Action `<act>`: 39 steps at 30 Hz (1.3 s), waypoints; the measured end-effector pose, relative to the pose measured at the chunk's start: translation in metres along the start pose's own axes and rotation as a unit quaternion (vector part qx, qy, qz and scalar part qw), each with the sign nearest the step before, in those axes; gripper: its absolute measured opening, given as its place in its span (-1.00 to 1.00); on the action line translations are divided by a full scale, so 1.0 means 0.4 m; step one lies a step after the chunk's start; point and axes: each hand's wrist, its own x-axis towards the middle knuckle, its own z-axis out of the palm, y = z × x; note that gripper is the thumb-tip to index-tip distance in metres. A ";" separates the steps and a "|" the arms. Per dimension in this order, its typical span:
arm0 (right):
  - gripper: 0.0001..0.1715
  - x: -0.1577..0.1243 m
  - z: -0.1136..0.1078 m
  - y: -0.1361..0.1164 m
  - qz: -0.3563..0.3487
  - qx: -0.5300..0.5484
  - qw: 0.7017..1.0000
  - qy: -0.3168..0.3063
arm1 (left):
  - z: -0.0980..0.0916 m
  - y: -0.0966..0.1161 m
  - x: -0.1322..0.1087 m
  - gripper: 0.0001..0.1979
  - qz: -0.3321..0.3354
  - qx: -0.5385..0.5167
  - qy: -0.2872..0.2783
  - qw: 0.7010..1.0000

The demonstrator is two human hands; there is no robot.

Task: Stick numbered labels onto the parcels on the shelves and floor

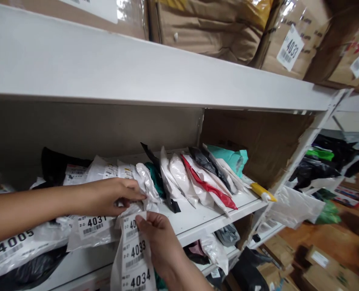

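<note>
1. My left hand (112,198) is pinched shut on a white parcel (146,182) in the shelf (197,218) row.
2. My right hand (161,242), just below it, grips the labelled parcels (135,258), which hang lengthwise over the shelf edge.

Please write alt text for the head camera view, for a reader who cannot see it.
Two bare hands hold white parcels labelled 4033 and 4034 at the front of a white shelf: the left hand pinches their top, the right hand grips them lower down. Behind them leans a row of white, black, red and green bags; cardboard boxes sit above.
</note>
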 end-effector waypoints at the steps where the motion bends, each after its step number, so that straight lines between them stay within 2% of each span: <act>1: -0.51 0.014 0.010 0.012 0.007 0.007 1.000 0.012 | 0.000 0.001 0.000 -0.57 -0.019 -0.017 -0.010 1.000; 5: -0.46 0.061 0.026 0.046 0.003 -0.006 0.997 0.083 | -0.013 0.024 0.006 -0.73 -0.111 -0.046 -0.053 0.991; 8: -0.46 0.083 0.025 0.055 -0.005 -0.028 0.989 0.147 | -0.021 0.041 0.018 -0.70 -0.178 -0.017 -0.066 0.982; 10: -0.50 0.088 0.027 0.055 -0.002 -0.023 0.986 0.164 | -0.022 0.044 0.027 -0.65 -0.201 -0.002 -0.068 0.977; 14: -0.69 0.071 0.036 0.032 0.034 0.013 0.991 0.130 | -0.011 0.042 0.040 -0.71 -0.223 0.019 -0.058 0.973; 17: -0.86 0.054 0.037 0.013 0.073 0.011 0.991 0.116 | 0.018 0.034 0.035 -0.83 -0.220 0.083 -0.059 0.970; 21: -0.77 0.048 0.032 0.015 0.071 0.007 0.988 0.137 | 0.078 0.008 0.012 -0.84 -0.137 0.187 0.013 0.973; 24: -0.63 0.026 0.016 0.009 0.102 0.020 0.990 0.096 | 0.109 0.000 0.002 -0.84 -0.092 0.233 0.018 0.968; 26: -0.54 -0.006 -0.010 -0.017 0.106 -0.015 0.993 0.045 | 0.117 0.010 0.005 -0.87 -0.117 0.238 0.021 0.964; 29: -0.50 -0.057 -0.066 -0.074 0.093 -0.171 0.980 -0.026 | 0.110 0.038 0.018 -0.86 -0.189 0.236 0.055 0.951; 32: -0.60 -0.073 -0.101 -0.110 0.053 -0.261 0.962 -0.051 | 0.083 0.065 0.030 -0.65 -0.219 0.230 0.090 0.944; 33: -0.63 -0.067 -0.102 -0.111 0.026 -0.245 0.968 -0.048 | 0.072 0.070 0.033 -0.61 -0.212 0.230 0.091 0.945; 35: -0.64 -0.046 -0.089 -0.098 -0.032 -0.158 0.986 -0.039 | 0.052 0.074 0.037 -0.69 -0.187 0.234 0.072 0.951; 37: -0.61 -0.021 -0.068 -0.078 -0.049 -0.042 0.997 -0.035 | 0.043 0.064 0.039 -0.82 -0.184 0.231 0.057 0.954; 39: -0.58 -0.003 -0.053 -0.065 -0.059 0.075 0.995 -0.013 | 0.046 0.041 0.038 -0.79 -0.175 0.203 0.076 0.960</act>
